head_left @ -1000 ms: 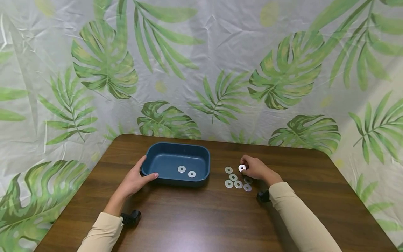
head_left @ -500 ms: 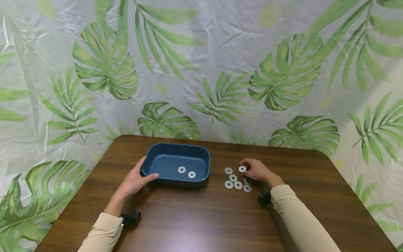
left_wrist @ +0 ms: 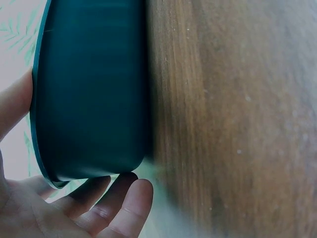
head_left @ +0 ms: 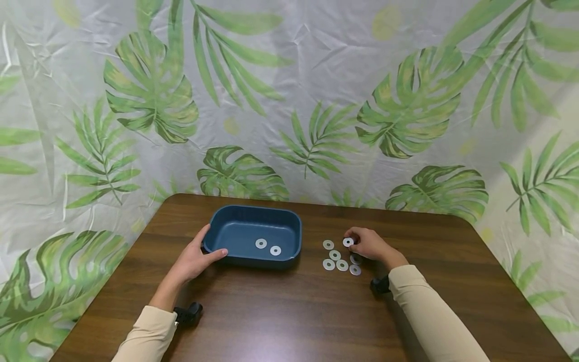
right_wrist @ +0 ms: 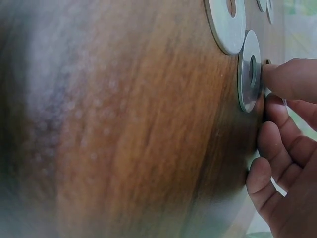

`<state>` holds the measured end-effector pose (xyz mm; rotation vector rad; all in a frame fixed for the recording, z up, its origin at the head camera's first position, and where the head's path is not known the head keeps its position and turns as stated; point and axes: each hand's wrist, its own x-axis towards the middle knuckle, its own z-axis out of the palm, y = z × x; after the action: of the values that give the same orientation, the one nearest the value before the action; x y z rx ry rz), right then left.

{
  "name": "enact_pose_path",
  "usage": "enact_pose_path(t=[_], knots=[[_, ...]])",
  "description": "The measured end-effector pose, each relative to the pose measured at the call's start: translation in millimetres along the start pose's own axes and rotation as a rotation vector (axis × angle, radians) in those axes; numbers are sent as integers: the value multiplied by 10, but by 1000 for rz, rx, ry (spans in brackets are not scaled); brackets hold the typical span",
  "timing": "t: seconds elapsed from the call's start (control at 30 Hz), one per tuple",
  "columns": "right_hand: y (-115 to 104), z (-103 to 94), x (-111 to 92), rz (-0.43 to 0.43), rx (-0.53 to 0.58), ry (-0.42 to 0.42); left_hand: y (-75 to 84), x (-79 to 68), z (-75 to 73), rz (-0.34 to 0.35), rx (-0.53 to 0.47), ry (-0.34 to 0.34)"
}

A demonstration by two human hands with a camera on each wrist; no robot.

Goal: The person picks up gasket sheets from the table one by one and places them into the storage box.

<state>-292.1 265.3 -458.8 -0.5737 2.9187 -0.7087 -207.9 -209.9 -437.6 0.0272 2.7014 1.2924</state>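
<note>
A dark blue rectangular bin (head_left: 253, 261) sits on the table left of centre, with two flat metal washers (head_left: 261, 243) lying inside. My left hand (head_left: 192, 260) holds its left end, thumb over the front rim; in the left wrist view the other fingers (left_wrist: 136, 203) curl against the bin's end wall (left_wrist: 91, 94). Right of the bin, my right hand (head_left: 370, 245) pinches a washer (head_left: 348, 242) between thumb and fingers, low over the table. Several more washers (head_left: 334, 255) lie flat beside it, one partly shaded by the hand. In the right wrist view the thumb overlaps a washer (right_wrist: 245, 94).
The brown wood-grain table (head_left: 289, 306) has its back edge close to a hanging leaf-patterned cloth (head_left: 325, 65). Black camera mounts (head_left: 189, 312) are strapped on both wrists and stand near the tabletop.
My right hand has shifted very slightly at the washer it pinches. The left hand, the bin and the loose washers stay where they were.
</note>
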Motion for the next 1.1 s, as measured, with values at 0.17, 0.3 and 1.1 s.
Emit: enact_pose_path(t=[0.17,0.3,1.1], knots=[[-4,-11,3,11,2,-7,10,6,-8,2,11,-1],[-2,-19,3,8,4,-7,21,6,-12,6,10,2],[-345,-238,180,-41,104,5,10,-11,-5,3,0,-2]])
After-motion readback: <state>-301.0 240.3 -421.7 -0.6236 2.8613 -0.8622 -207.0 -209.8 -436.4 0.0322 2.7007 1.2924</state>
